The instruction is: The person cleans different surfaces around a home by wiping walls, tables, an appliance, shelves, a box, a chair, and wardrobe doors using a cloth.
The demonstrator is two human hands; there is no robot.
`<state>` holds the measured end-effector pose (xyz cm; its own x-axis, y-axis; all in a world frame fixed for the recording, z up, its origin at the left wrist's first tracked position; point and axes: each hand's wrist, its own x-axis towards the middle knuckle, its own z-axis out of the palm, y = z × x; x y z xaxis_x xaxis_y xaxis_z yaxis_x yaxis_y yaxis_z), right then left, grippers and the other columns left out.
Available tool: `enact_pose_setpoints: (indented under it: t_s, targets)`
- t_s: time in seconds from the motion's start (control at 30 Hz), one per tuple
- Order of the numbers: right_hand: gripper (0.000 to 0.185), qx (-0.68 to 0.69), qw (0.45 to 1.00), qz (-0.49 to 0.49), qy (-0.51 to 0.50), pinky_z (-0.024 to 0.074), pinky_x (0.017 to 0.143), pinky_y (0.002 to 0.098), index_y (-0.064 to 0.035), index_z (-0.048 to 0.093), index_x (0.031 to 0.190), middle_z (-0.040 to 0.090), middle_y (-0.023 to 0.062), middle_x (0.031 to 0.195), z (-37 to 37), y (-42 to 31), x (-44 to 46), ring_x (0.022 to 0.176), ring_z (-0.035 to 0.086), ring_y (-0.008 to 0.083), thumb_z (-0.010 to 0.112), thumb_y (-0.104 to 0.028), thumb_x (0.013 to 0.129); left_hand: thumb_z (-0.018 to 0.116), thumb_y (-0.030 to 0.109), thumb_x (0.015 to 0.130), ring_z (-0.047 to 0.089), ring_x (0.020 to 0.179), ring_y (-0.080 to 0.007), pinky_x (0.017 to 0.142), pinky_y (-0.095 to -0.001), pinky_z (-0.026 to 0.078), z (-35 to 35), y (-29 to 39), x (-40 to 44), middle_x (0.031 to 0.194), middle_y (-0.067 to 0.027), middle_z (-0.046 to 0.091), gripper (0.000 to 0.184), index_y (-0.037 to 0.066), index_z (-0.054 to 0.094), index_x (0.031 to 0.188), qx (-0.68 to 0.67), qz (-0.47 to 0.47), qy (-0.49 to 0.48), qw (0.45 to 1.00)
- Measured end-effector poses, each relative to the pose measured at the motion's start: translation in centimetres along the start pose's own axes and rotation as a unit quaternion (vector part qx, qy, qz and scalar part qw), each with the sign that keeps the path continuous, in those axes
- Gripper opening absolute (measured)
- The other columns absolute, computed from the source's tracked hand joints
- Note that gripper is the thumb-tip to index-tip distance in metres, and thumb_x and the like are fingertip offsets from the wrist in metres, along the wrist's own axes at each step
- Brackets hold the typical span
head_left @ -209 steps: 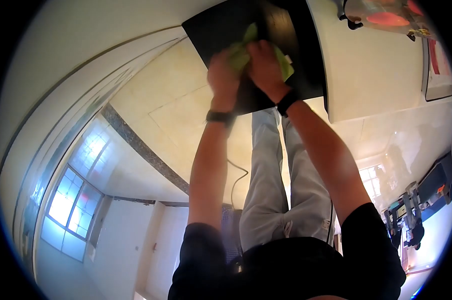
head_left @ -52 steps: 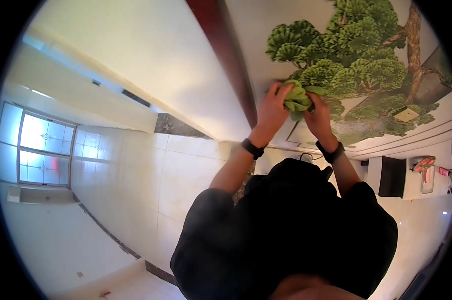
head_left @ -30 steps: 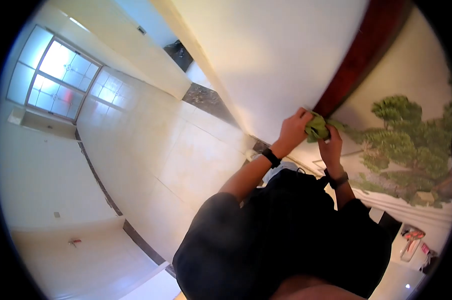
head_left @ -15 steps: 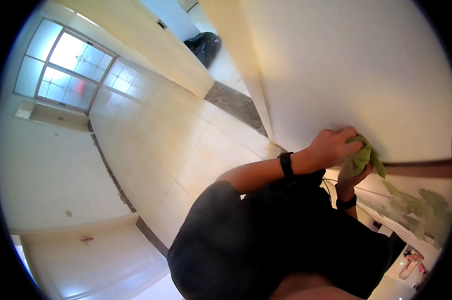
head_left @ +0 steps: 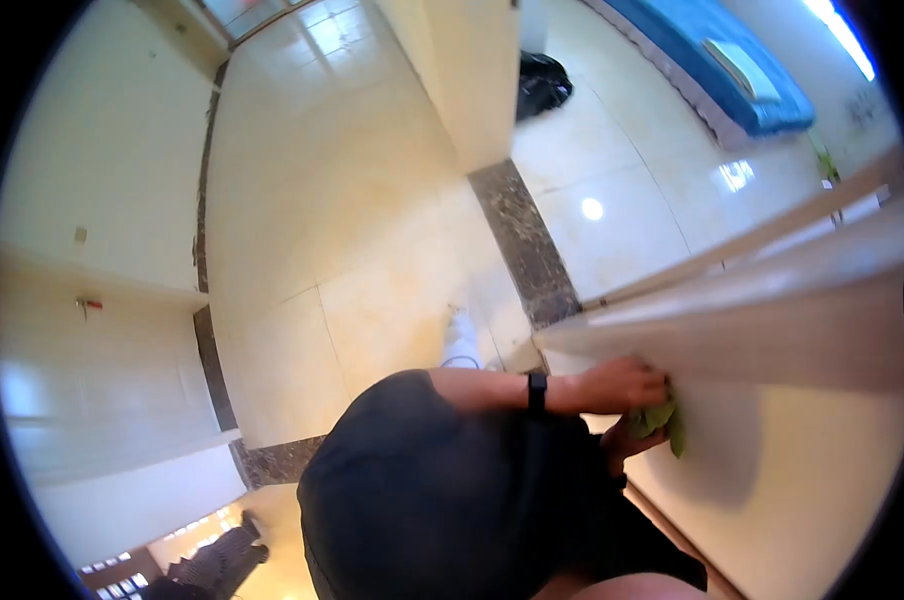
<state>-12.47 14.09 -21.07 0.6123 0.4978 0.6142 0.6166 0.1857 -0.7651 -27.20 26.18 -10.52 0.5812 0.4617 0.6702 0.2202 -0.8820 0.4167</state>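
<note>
Jointly, my left hand and right hand pinch the bunched green cloth beside the pale wall; contact with it is unclear. Good control calls for gathering in the loose end.

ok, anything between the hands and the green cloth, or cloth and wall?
Nothing visible: the left hand and right hand both hold the green cloth. Nothing shows between it and the pale wall beside it; contact with the wall is unclear.
</note>
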Motion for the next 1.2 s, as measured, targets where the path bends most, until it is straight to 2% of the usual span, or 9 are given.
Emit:
enact_pose_setpoints:
  t_s: [0.1,0.2,0.47,0.63,0.73,0.87,0.93,1.03,1.2]
  targets:
    - [0.048,-0.001,1.0,0.012,-0.024,0.0461,0.092,0.0406,0.0005,0.043,0.122,0.049,0.0163,0.121,3.5,-0.3,-0.9,0.109,0.051,0.0275,0.068,-0.008,0.082,0.056,0.017,0.08,0.058,0.073,-0.0168,0.05,-0.0286,0.047,-0.6,-2.7,-2.9,0.1,-0.0047,0.054,0.02,0.017,0.059,0.1,0.022,-0.014,-0.051,0.998]
    - [0.048,-0.041,0.996,0.047,-0.058,0.0454,0.093,0.0401,0.0007,0.044,0.123,0.05,0.0167,0.12,6.9,-1.7,-2.4,0.108,0.052,0.0276,0.069,-0.009,0.083,0.061,0.013,0.075,0.062,0.075,-0.0252,0.054,-0.0362,0.05,-3.3,-6.3,-3.1,0.097,-0.008,0.053,0.025,0.013,0.057,0.1,-0.133,-0.017,-0.09,0.987]
    - [0.046,-0.094,0.975,0.178,-0.097,0.0421,0.096,0.0383,0.0013,0.046,0.122,0.052,0.0184,0.115,20.9,-8.6,-2.6,0.109,0.052,0.0296,0.069,-0.011,0.084,0.067,0.01,0.071,0.061,0.074,-0.0351,0.059,-0.0448,0.05,-10.7,-21.2,-1.4,0.094,-0.0117,0.053,0.035,0.011,0.052,0.102,-0.229,-0.023,-0.211,0.95]
    - [0.037,-0.049,0.966,0.108,-0.23,0.0393,0.096,0.0411,0.0012,0.049,0.118,0.053,0.0181,0.111,35.0,-11.6,3.5,0.108,0.051,0.0354,0.062,-0.005,0.084,0.067,0.008,0.073,0.064,0.083,-0.0335,0.066,-0.0404,0.054,-17.6,-31.0,-0.5,0.096,-0.0088,0.057,0.038,0.011,0.055,0.109,-0.152,-0.152,-0.146,0.966]
    - [0.035,-0.034,0.951,0.032,-0.306,0.0425,0.092,0.0424,-0.0018,0.053,0.115,0.054,0.0183,0.109,43.2,-11.6,7.8,0.104,0.053,0.0389,0.061,-0.001,0.081,0.072,0.011,0.072,0.059,0.101,-0.0367,0.083,-0.0419,0.052,-22.5,-35.4,-0.2,0.118,-0.014,0.051,0.063,0.009,0.047,0.13,-0.191,-0.226,-0.089,0.951]
    - [0.045,0.027,0.928,-0.069,-0.365,0.0477,0.085,0.0402,-0.0035,0.055,0.116,0.055,0.0172,0.108,55.6,-13.6,12.7,0.101,0.056,0.0374,0.063,0.007,0.073,0.076,0.014,0.072,0.049,0.12,-0.0378,0.096,-0.0405,0.046,-28.5,-42.7,0.2,0.136,-0.0168,0.04,0.081,0.007,0.036,0.142,-0.187,-0.313,-0.055,0.93]
    - [0.049,0.059,0.901,-0.102,-0.418,0.0502,0.081,0.0386,-0.0053,0.056,0.118,0.055,0.0161,0.108,61.7,-14.8,14.7,0.097,0.059,0.036,0.065,0.007,0.071,0.075,0.013,0.074,0.045,0.125,-0.0372,0.101,-0.0408,0.041,-30.2,-47.1,-0.5,0.137,-0.0182,0.04,0.08,0.005,0.035,0.142,-0.133,-0.276,0.056,0.95]
    - [0.057,0.132,0.844,-0.144,-0.5,0.0528,0.077,0.0384,-0.007,0.056,0.121,0.054,0.016,0.108,71.3,-16.7,17.0,0.094,0.06,0.0363,0.07,0.005,0.067,0.067,0.01,0.078,0.042,0.125,-0.0391,0.106,-0.0406,0.035,-34.2,-52.9,-1.2,0.136,-0.0224,0.039,0.069,0.004,0.038,0.141,-0.089,-0.332,0.126,0.93]
    - [0.064,0.242,0.753,-0.235,-0.564,0.0524,0.078,0.0388,-0.0103,0.053,0.128,0.053,0.0167,0.112,85.3,-20.5,21.2,0.095,0.06,0.0361,0.071,0.002,0.068,0.06,-0.008,0.074,0.05,0.117,-0.0354,0.1,-0.0388,0.041,-40.2,-61.2,0.9,0.123,-0.0199,0.051,0.057,0.002,0.047,0.129,0.049,-0.403,0.276,0.871]
